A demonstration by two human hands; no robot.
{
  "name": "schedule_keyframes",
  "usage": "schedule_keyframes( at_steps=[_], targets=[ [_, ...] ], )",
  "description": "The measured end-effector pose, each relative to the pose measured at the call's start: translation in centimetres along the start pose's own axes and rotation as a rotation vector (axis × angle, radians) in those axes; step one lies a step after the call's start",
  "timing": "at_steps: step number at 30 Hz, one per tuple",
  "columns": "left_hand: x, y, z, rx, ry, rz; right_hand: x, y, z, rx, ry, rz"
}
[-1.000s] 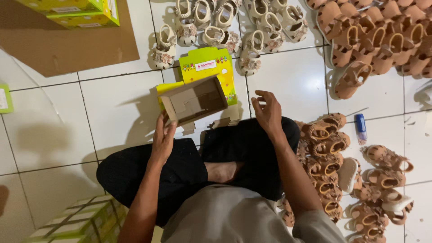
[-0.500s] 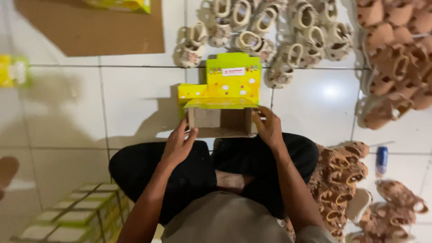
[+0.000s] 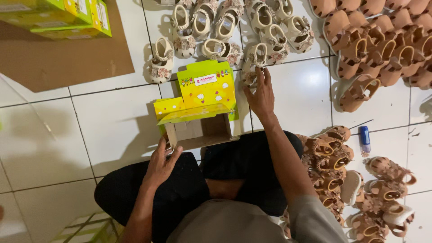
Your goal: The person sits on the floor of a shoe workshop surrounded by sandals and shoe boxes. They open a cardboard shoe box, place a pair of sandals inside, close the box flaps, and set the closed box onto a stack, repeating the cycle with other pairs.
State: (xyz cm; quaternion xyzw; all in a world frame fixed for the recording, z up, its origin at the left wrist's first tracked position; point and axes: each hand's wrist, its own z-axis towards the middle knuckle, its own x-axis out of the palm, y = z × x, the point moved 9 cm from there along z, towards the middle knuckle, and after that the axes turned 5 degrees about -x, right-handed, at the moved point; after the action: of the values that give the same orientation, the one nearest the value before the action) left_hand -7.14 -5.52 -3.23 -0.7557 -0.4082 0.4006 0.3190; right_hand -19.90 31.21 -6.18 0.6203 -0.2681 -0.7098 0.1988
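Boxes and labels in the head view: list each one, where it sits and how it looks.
Open shoe box: on the floor before the knees, yellow-green with small pictures, plain brown inside; left hand at its near corner.
Label: on the box's raised lid, small white rectangle.
Stacked boxes: top left on brown cardboard, yellow-green.
More boxes: bottom left, pale green.
Small tube: right, blue with a white end.
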Motion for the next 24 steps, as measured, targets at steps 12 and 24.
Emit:
schedule_keyframes(
  at_steps=[12,24],
  targets=[
    [0.4,0.6,0.1,-0.077,0.011,0.037,-0.2,-1.0,0.0,-0.023,-0.006,0.003],
    [0.5,1.9,0.5,-0.047,0.025,0.004,-1.4,-0.5,0.0,-0.123,-0.061,0.097]
  ],
)
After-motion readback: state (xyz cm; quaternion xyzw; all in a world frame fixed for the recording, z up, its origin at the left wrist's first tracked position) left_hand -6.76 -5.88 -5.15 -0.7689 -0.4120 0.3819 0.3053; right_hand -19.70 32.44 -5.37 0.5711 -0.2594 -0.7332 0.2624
